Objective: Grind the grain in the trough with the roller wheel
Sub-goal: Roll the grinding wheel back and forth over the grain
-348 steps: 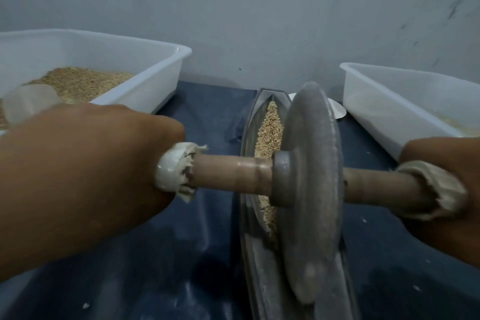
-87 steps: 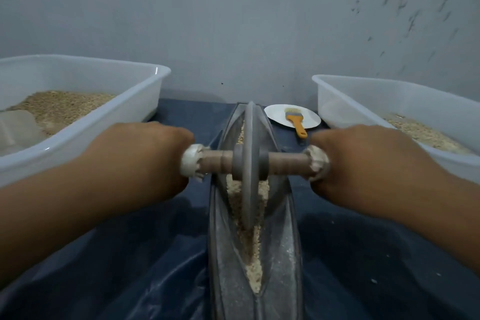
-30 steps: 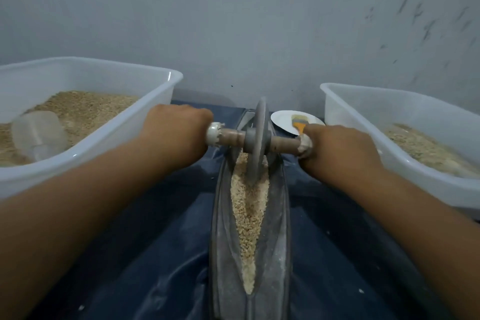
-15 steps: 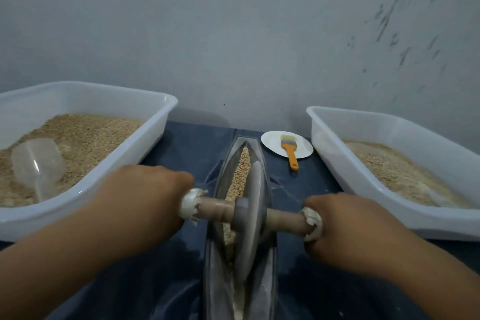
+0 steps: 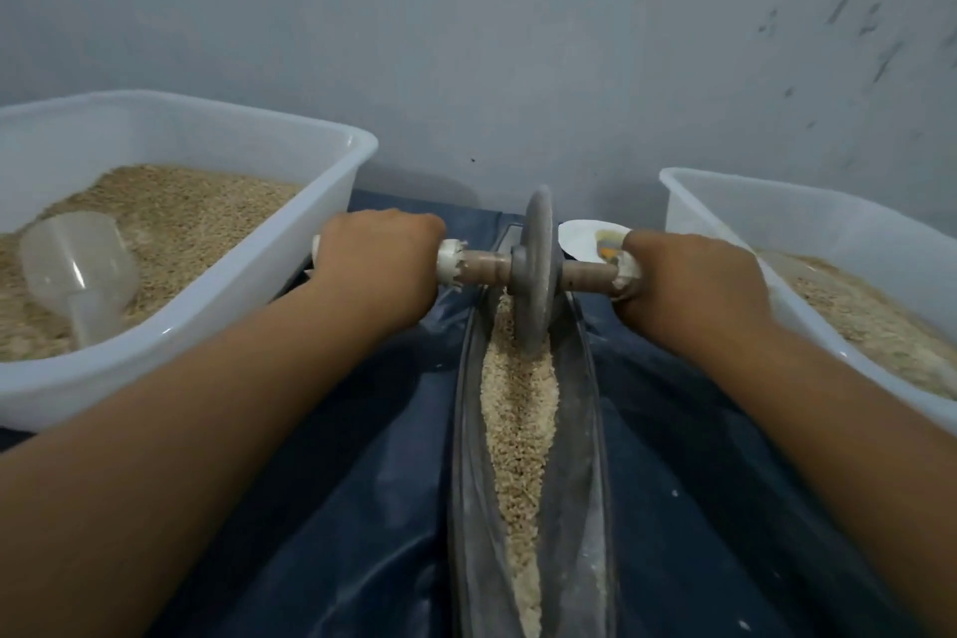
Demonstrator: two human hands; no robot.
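The roller wheel (image 5: 538,269) is standing upright at the far end of the trough (image 5: 466,456), its rim sitting down in the grain (image 5: 518,409). The left hand (image 5: 378,269) is curling tight around the left end of the axle handle (image 5: 479,267), and the right hand (image 5: 689,280) is doing the same on the right end, so each grip is holding the handle and neither is wide. Both are sitting level with the wheel, one on each side, about equally close to it.

The trough is running lengthwise from near to far, between the two forearms, and nearly all the visible grain is lying on the near side of the wheel, towards the person. So the next stroke is probably calling for a pull straight back along that long axis, with the handle kept square across it.

On the left, a white tub (image 5: 217,311) is holding whole grain with a clear scoop (image 5: 77,269) lying in it. On the right, another white tub (image 5: 725,218) is holding paler, finer-looking grain. A small white plate (image 5: 580,238) is sitting on the dark blue surface (image 5: 362,508) just beyond the right hand, partly hidden, with something orange on it that is too blurred to name
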